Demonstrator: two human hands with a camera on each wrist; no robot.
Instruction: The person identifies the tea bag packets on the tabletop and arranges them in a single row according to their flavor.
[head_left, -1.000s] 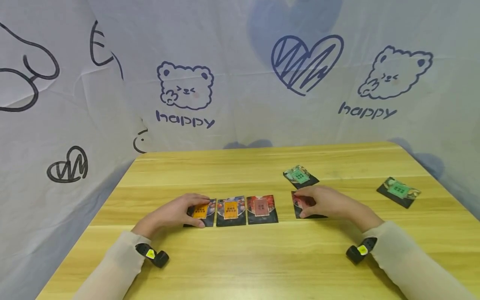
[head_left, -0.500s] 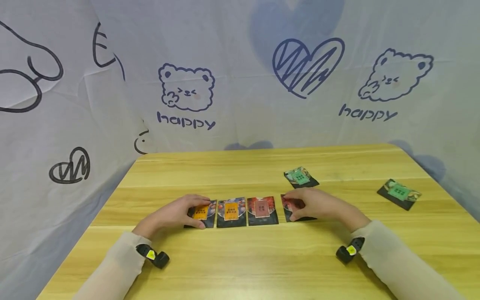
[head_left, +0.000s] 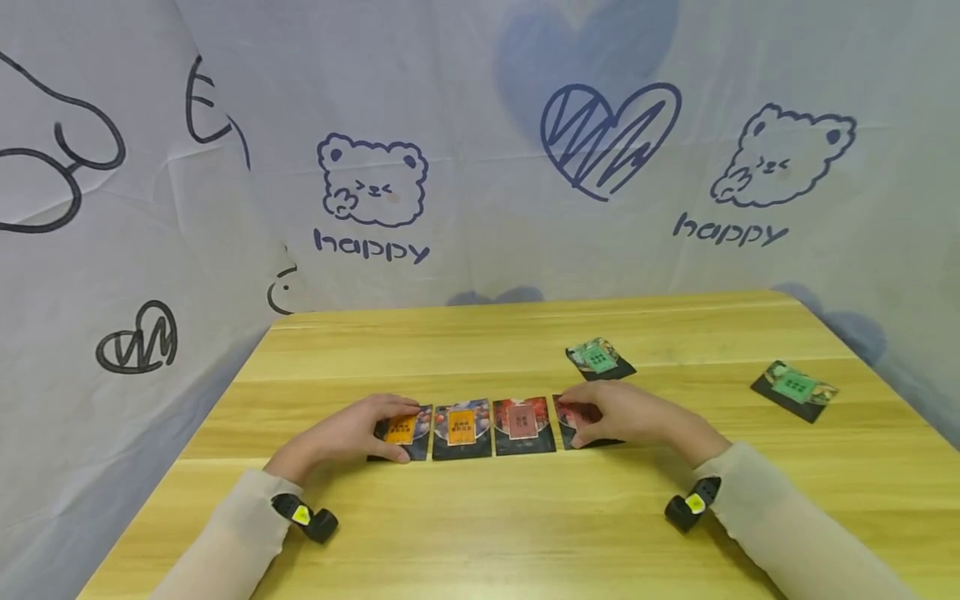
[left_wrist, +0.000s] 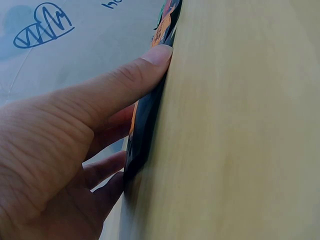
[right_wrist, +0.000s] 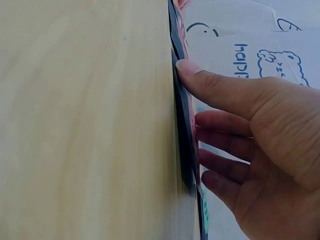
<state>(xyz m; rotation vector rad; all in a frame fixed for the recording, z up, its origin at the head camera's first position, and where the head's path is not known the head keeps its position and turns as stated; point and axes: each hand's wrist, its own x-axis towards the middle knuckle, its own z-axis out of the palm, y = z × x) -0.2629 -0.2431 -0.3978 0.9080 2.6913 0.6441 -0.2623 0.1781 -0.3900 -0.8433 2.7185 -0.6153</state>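
Note:
Flat black sachets lie in a row on the table. At the left end, my left hand rests on an orange-labelled sachet, its thumb on the near edge. Beside it lie a second orange-labelled sachet and a red-labelled sachet. At the right end, my right hand presses another red-labelled sachet, which it partly covers. In the right wrist view, the thumb touches this sachet's near edge while the other fingers reach over its face, loosely extended.
Behind my right hand lies a green-labelled sachet, set askew. Another green-labelled sachet is farther right, also askew. The wooden table ends at a pale cloth backdrop with drawings.
My right hand has slid the right-end red-labelled sachet leftward, up close to the other red-labelled one. My left hand has stayed on its sachet.

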